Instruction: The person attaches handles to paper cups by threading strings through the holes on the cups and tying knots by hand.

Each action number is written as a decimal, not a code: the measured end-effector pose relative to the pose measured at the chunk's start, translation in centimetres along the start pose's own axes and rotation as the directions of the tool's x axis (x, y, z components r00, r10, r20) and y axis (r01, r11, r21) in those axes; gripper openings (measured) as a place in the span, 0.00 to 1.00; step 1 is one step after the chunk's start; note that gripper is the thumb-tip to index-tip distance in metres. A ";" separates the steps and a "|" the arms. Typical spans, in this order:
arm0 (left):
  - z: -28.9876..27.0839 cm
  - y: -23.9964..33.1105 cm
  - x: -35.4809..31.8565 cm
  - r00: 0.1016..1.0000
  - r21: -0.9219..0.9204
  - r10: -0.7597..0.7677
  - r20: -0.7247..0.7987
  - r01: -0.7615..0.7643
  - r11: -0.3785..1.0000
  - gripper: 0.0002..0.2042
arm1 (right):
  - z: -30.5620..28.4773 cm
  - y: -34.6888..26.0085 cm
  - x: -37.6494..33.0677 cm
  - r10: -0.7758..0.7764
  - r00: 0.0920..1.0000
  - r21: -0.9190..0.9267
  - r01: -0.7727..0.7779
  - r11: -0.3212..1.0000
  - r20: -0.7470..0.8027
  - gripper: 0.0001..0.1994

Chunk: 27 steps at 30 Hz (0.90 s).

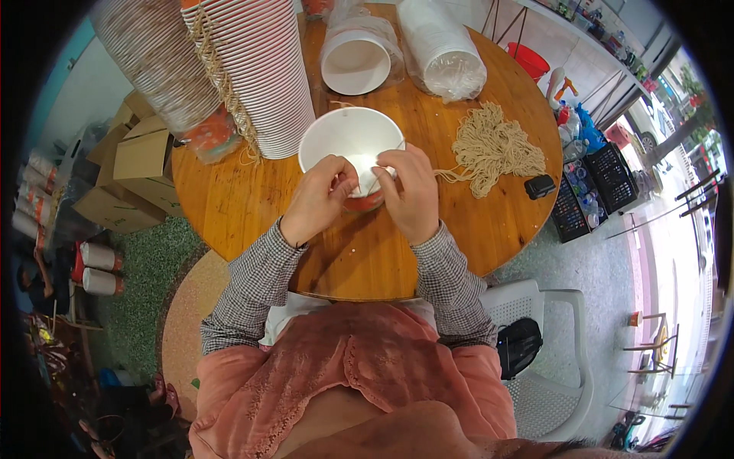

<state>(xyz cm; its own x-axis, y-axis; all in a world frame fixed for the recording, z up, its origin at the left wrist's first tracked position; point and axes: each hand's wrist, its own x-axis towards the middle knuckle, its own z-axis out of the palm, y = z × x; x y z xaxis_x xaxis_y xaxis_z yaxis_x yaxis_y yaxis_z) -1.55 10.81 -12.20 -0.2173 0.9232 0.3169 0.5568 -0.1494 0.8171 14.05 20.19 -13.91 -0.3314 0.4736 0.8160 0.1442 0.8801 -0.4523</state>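
Observation:
In front of me on the table stands a white paper bucket (348, 130) with some orange-red on its outside, its open mouth tilted up toward me. My left hand (319, 200) pinches at the near rim, fingers closed. Opposite it, my right hand (413, 191) is closed too, thumb and fingertips together at the right of the rim. A thin pale strand shows between the fingertips, partly hidden by them. Beige cord lies in a loose tangled pile (493, 149) to the right, and one length runs from it to my right hand.
Tall nested buckets (256, 76) with braided cord down their side stand at the left of the round wooden table (359, 268). Bagged white buckets (355, 65) and a wrapped stack (443, 50) lie behind. A small black case (540, 187) sits near the right edge.

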 end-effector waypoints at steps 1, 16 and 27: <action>0.0 0.0 0.1 1.000 -0.001 0.003 -0.005 -0.003 1.000 0.04 | 0.2 0.0 0.3 -0.014 0.994 0.042 0.010 0.999 0.109 0.06; 1.0 -1.9 -1.1 0.964 -0.073 0.168 -0.204 -0.186 0.980 0.14 | 1.9 -1.2 0.7 0.197 0.958 0.134 -0.228 0.964 0.206 0.06; 0.1 -1.2 -1.4 0.976 -0.007 0.163 -0.145 -0.166 0.986 0.05 | 2.1 -1.4 0.9 0.258 0.942 0.142 -0.292 0.946 0.216 0.06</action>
<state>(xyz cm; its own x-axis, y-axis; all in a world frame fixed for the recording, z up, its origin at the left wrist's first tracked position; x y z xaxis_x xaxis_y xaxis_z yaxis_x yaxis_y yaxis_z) -1.81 9.70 -13.65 -0.2374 0.8254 0.5121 0.5793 -0.3029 0.7567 11.65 19.30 -13.31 -0.4759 0.6664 0.5739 0.1003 0.6894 -0.7174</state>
